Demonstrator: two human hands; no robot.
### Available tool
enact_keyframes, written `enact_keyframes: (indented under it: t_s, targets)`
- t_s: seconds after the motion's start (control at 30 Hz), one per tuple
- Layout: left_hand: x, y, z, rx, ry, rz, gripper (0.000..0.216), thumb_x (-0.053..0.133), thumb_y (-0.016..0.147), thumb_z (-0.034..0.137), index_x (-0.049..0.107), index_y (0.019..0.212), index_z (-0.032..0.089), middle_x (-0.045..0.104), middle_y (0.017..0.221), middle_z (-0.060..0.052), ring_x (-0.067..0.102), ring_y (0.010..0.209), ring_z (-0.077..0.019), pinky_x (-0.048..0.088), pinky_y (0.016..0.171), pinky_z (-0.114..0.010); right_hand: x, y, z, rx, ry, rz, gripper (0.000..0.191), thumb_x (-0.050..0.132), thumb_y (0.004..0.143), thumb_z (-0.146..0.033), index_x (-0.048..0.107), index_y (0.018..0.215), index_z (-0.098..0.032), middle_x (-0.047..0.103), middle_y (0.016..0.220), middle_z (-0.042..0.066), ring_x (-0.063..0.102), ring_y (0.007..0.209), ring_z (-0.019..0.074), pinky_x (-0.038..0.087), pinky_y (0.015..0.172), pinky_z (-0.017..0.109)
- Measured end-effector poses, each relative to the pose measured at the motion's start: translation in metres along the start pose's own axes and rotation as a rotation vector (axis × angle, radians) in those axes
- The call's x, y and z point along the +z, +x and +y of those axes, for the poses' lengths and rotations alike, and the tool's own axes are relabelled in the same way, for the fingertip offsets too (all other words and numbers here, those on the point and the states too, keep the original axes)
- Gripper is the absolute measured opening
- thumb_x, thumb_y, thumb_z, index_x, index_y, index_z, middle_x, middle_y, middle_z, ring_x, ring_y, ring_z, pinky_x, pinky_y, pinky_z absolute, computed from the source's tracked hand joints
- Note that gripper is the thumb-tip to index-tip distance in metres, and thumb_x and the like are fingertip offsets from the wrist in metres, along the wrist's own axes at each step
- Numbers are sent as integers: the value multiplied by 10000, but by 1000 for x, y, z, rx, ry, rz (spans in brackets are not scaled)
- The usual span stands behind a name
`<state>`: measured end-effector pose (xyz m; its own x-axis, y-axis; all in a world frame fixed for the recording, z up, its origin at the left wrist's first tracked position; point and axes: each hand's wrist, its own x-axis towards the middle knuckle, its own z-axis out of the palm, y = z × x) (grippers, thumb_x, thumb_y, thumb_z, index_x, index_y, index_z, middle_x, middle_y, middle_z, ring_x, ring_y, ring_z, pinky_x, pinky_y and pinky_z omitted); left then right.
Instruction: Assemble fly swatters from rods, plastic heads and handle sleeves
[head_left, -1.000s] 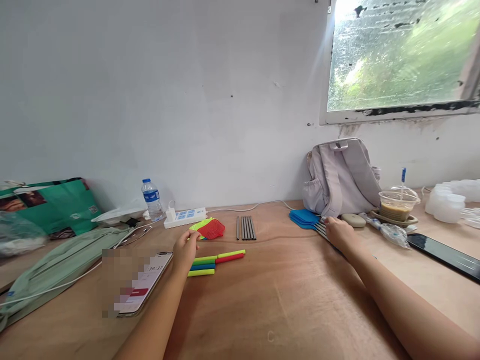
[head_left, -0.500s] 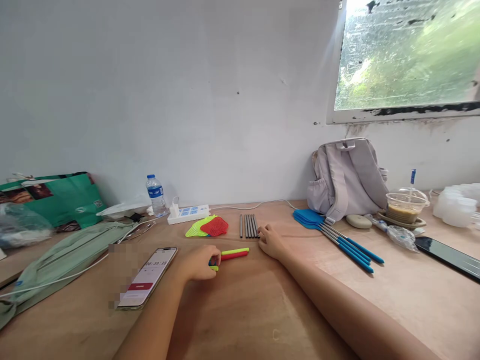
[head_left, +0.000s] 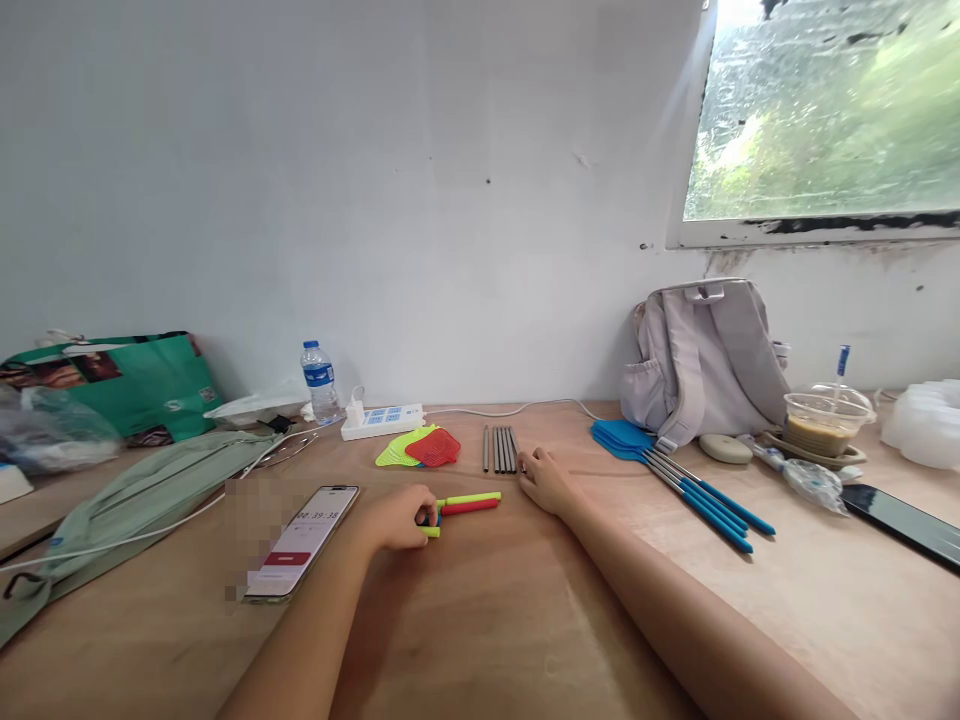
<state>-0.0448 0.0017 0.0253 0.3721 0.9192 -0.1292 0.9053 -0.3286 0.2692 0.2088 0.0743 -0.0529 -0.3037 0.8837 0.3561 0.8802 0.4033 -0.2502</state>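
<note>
My left hand point(head_left: 405, 517) is curled over a small group of coloured plastic tubes, its fingers closed round a blue tube point(head_left: 427, 520) that is mostly hidden. From beside it a yellow-green tube point(head_left: 472, 498) and a red tube point(head_left: 471, 507) stick out to the right. My right hand point(head_left: 544, 480) rests on the table with bent, slightly parted fingers, holding nothing. Its fingertips are at the right side of a row of several metal rods point(head_left: 507, 452); contact is unclear. Behind the tubes lie yellow-green point(head_left: 395, 451) and red point(head_left: 435, 447) mesh swatter heads, overlapping.
Blue fly swatters point(head_left: 705, 500) with metal shafts lie right of my right hand, before a grey backpack point(head_left: 705, 360). A phone point(head_left: 307, 540) lies by my left forearm. Further back are a power strip point(head_left: 386, 421) and water bottle point(head_left: 321, 385). A drink cup point(head_left: 821, 425) stands far right.
The whole view has shifted slightly, so things sit a little further right. Both hands stay at nearly the same places, with the left fingers still round the tube.
</note>
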Motion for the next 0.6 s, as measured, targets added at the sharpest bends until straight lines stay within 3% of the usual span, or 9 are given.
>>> enact_keyframes:
  t_s: [0.2,0.4,0.5,0.6]
  targets:
    - [5,4,-6,1,-50,-44,170,584,524,241,654,675,207,588,719,-7,506,602,-156,331,496,-230,2,3,5,111,-28,5,172,405,837,-215,539,916,-140,534,952,123,519,855,211,365,727,295]
    - [-4,-1,5,182,-208,-38,193,569,636,322,628,769,196,586,803,-10,523,715,-162,399,622,-244,2,0,28,259,-48,30,199,405,855,-186,520,987,-91,580,875,165,579,786,236,407,632,318]
    - [-6,-6,21,278,-403,3,194,568,686,337,593,814,192,588,814,-11,522,765,-165,413,703,-265,1,-5,39,221,-34,60,184,429,871,-191,549,974,-97,586,918,146,582,812,208,443,679,335]
    - [5,-4,34,334,-693,0,218,566,734,375,553,835,182,586,803,-22,544,794,-172,420,743,-290,-5,-9,47,106,4,111,245,487,868,-278,534,1068,-144,560,1056,88,565,898,179,473,756,354]
